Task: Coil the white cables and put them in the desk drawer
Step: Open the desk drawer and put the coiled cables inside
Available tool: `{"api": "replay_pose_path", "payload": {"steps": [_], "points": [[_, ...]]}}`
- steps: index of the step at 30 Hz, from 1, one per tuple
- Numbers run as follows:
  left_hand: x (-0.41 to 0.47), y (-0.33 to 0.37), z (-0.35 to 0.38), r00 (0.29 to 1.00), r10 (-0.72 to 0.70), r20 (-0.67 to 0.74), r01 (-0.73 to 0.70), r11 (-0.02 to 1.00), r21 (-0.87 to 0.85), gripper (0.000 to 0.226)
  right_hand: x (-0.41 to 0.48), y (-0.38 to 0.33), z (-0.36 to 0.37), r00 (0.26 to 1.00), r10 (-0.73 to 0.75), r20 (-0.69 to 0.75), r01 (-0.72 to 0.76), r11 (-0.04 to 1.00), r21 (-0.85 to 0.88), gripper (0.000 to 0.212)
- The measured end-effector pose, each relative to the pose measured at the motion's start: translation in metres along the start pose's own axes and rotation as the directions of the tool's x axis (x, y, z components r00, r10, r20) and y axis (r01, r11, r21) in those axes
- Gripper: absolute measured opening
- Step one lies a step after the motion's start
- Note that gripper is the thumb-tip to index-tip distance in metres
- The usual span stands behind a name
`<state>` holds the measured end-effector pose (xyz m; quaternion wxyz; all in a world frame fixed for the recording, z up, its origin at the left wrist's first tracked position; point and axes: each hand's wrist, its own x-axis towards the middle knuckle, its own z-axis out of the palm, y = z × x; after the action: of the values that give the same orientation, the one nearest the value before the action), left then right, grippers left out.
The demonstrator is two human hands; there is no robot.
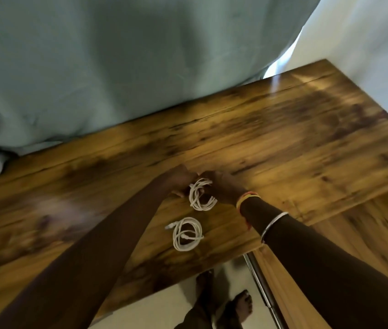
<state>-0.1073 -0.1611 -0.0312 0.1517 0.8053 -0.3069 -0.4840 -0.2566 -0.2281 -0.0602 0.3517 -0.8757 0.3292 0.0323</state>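
Note:
Two white cables are on the wooden desk point(283, 143). One coiled cable point(187, 236) lies loose near the front edge, its plug ends sticking out to the left. The other coiled cable point(201, 197) sits just beyond it, between my hands. My left hand point(180, 181) grips its left side with curled fingers. My right hand point(221, 189) holds its right side, with coloured thread bands and a metal bangle on that wrist. The frame is motion-blurred, so finger detail is unclear.
A grey-green curtain point(117, 67) hangs behind the desk, with a white wall point(366, 43) at the right. Below the desk's right end a wooden drawer front point(363, 243) with a metal bar handle point(263, 286) shows. My bare feet point(238, 307) stand on the pale floor.

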Motion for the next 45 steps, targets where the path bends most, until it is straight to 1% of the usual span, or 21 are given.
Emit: {"api": "replay_pose_path", "payload": {"steps": [2,3,6,8,11,13,16,19,21,22,24,26,28,30,32,34,37,39,42,43,45], "points": [[-0.003,0.007,0.004,0.999,0.001,0.038,0.003,0.994,-0.108,0.029,-0.002,0.004,-0.001,0.999,0.019,-0.031,-0.017,0.998,0.055,0.03],[-0.002,0.011,0.006,0.999,0.014,0.039,-0.01,0.993,-0.119,0.026,-0.005,0.007,-0.002,0.998,0.026,-0.049,-0.022,0.997,0.079,0.027],[-0.005,0.029,0.018,0.992,0.112,0.057,-0.106,0.99,-0.089,0.017,-0.022,0.021,-0.013,0.994,0.046,-0.098,-0.031,0.988,0.154,0.018],[-0.004,0.048,0.033,0.979,0.188,0.074,-0.181,0.979,-0.091,0.015,-0.042,0.04,-0.027,0.98,0.094,-0.173,-0.049,0.968,0.246,0.018],[-0.004,0.08,0.063,0.961,0.255,0.103,-0.251,0.966,-0.054,0.019,-0.076,0.071,-0.049,0.948,0.137,-0.288,-0.047,0.953,0.3,0.023],[-0.003,0.11,0.096,0.944,0.293,0.152,-0.292,0.956,-0.026,0.025,-0.11,0.096,-0.066,0.923,0.222,-0.315,-0.103,0.93,0.354,0.018],[-0.01,0.149,0.15,0.913,0.349,0.213,-0.352,0.936,-0.024,0.033,-0.162,0.131,-0.086,0.867,0.326,-0.377,-0.162,0.9,0.404,0.015],[-0.035,0.181,0.218,0.853,0.411,0.323,-0.422,0.906,-0.038,0.037,-0.228,0.176,-0.091,0.765,0.495,-0.413,-0.241,0.814,0.529,0.016],[-0.055,0.193,0.269,0.803,0.428,0.413,-0.459,0.888,-0.028,0.035,-0.273,0.204,-0.082,0.676,0.6,-0.428,-0.283,0.748,0.601,0.021],[-0.064,0.195,0.296,0.774,0.434,0.461,-0.483,0.876,-0.015,0.033,-0.298,0.216,-0.074,0.636,0.65,-0.416,-0.308,0.708,0.635,0.021],[-0.078,0.19,0.34,0.719,0.455,0.525,-0.563,0.825,0.057,0.023,-0.336,0.232,-0.052,0.584,0.726,-0.363,-0.358,0.632,0.688,0.018],[-0.087,0.177,0.381,0.671,0.428,0.605,-0.622,0.769,0.146,0.017,-0.373,0.247,-0.025,0.527,0.794,-0.302,-0.41,0.55,0.728,0.015],[-0.09,0.156,0.413,0.653,0.339,0.678,-0.608,0.768,0.202,0.023,-0.401,0.257,0.001,0.49,0.834,-0.256,-0.471,0.5,0.727,0.009],[-0.099,0.133,0.442,0.646,0.225,0.73,-0.57,0.778,0.265,0.024,-0.426,0.266,0.027,0.459,0.868,-0.188,-0.528,0.437,0.728,0.006],[-0.105,0.11,0.464,0.632,0.196,0.75,-0.569,0.775,0.277,0.016,-0.444,0.273,0.05,0.416,0.904,-0.096,-0.578,0.345,0.74,0.009],[-0.108,0.094,0.478,0.634,0.221,0.741,-0.593,0.755,0.281,0.015,-0.453,0.279,0.069,0.4,0.916,-0.025,-0.619,0.291,0.729,0.016],[-0.111,0.081,0.488,0.633,0.22,0.742,-0.638,0.691,0.34,0.021,-0.457,0.286,0.089,0.395,0.917,0.048,-0.67,0.252,0.699,0.02],[-0.106,0.074,0.496,0.645,0.203,0.737,-0.625,0.694,0.356,0.025,-0.454,0.29,0.096,0.39,0.918,0.072,-0.698,0.244,0.674,0.024],[-0.097,0.069,0.5,0.69,0.19,0.699,-0.593,0.703,0.393,0.026,-0.444,0.291,0.104,0.387,0.917,0.094,-0.746,0.251,0.617,0.034],[-0.092,0.066,0.503,0.705,0.194,0.682,-0.582,0.707,0.401,0.027,-0.441,0.293,0.106,0.384,0.919,0.09,-0.758,0.258,0.599,0.037],[-0.089,0.064,0.507,0.718,0.194,0.668,-0.569,0.717,0.403,0.024,-0.438,0.294,0.107,0.387,0.921,0.047,-0.77,0.295,0.565,0.036]]}}
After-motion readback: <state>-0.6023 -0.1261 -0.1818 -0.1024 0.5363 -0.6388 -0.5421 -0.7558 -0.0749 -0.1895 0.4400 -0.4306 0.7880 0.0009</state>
